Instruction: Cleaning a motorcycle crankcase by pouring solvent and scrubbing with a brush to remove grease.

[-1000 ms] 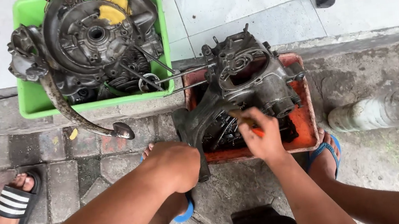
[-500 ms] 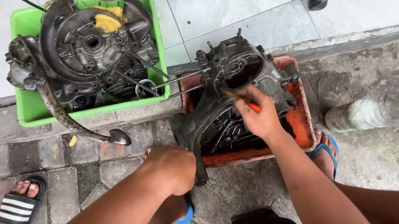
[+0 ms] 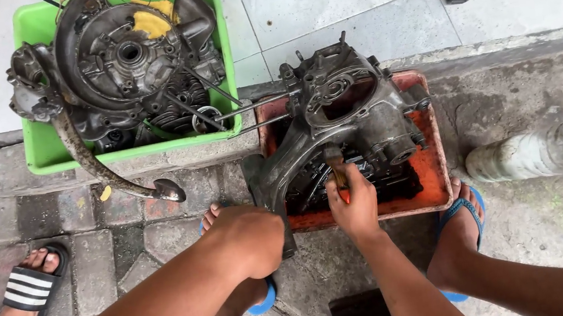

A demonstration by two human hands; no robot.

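Note:
A dark, greasy engine casing (image 3: 347,112) rests tilted in a shallow orange tray (image 3: 436,183). My left hand (image 3: 248,236) is closed on the casing's lower left end, at the tray's front corner. My right hand (image 3: 354,203) grips a small brush (image 3: 333,162) with a red handle, its bristles against the casing's underside near the middle. Dark liquid and small parts lie in the tray beneath the casing.
A green tub (image 3: 47,146) at the upper left holds more engine parts and a kick lever (image 3: 106,171) hanging over its rim. A clear plastic bottle (image 3: 549,149) lies at the right. Another person's sandalled foot (image 3: 28,289) is at the lower left. My feet wear blue sandals (image 3: 454,212).
My right hand has shifted the brush along the casing, first up toward its centre, then back down toward the front. My left hand has kept its hold.

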